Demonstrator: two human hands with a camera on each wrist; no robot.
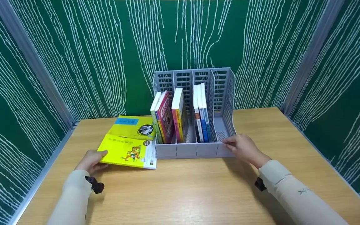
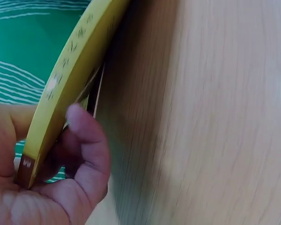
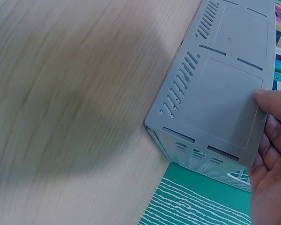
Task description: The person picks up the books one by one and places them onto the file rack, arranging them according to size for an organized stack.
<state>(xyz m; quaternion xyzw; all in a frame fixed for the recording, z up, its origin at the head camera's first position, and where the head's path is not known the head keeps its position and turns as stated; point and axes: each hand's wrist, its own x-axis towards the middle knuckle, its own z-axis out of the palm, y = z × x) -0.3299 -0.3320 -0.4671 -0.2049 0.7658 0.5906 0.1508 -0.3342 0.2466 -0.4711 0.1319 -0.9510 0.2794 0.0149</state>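
Note:
My left hand [image 1: 89, 161] grips the left edge of a yellow paperback book [image 1: 117, 148] with a cartoon on its cover. In the left wrist view the thumb and curled fingers hold its spine [image 2: 68, 89], tilted off the table. Behind it lies a second yellow book [image 1: 128, 125] with a blue label, partly covered by the first. A grey file rack [image 1: 186, 151] with upright dividers stands to the right. My right hand [image 1: 247, 150] pinches the rack's front lip at the rightmost compartment; the right wrist view shows the thumb on the front panel [image 3: 220, 103].
Red-covered [image 1: 165, 120], pink-and-yellow-spined [image 1: 177, 115] and blue-spined [image 1: 203, 115] books stand upright in the rack's three left compartments. A wooden table [image 1: 180, 190] carries everything. Green panels with white wavy lines [image 1: 102, 56] enclose the back and sides.

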